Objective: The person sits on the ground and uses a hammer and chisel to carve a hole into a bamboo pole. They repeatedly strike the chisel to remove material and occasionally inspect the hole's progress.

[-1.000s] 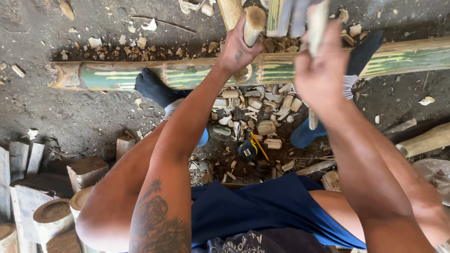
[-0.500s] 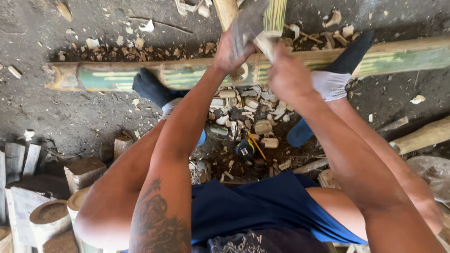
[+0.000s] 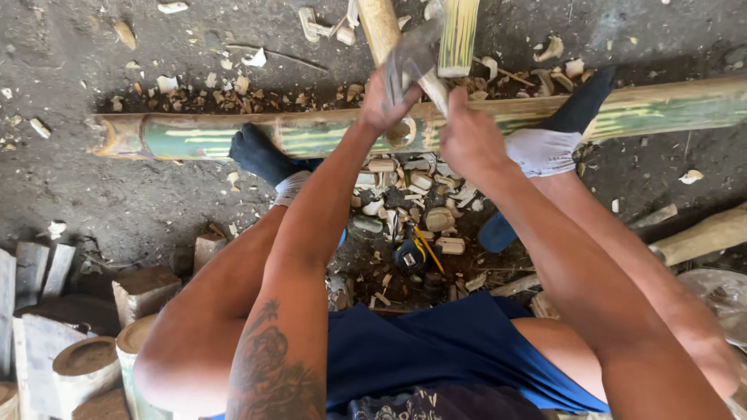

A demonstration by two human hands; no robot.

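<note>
Sitting over a long green bamboo pole (image 3: 233, 136) that lies across the dirt floor (image 3: 93, 202), the person braces it with both feet, one in a dark sock (image 3: 261, 154) and one in a grey-and-dark sock (image 3: 556, 140). The left hand (image 3: 385, 105) is closed round the lower end of a pale bamboo piece (image 3: 379, 27) stood upright on the pole. The right hand (image 3: 467, 136) is clenched on the handle of a broad metal blade (image 3: 412, 54), which sits by a second, green-striped split piece (image 3: 457, 35); whether the edge has bitten into the bamboo cannot be told.

Judging by the litter, a good deal of cutting is behind: short pale offcuts and chips (image 3: 420, 198) are heaped between the legs just under the pole, and more flakes (image 3: 194, 97) lie along its far side. Cut round bamboo sections (image 3: 85, 365) with hollow, rimmed ends stand at the lower left, beside flat split slats (image 3: 35, 268). The long pole is whole along most of its length, so much appears left.

The pole's skin is glossy green with yellowish streaks; cut faces are dry, fibrous and cream. A tape measure (image 3: 411, 255) with a yellow strip lies among the chips.
</note>
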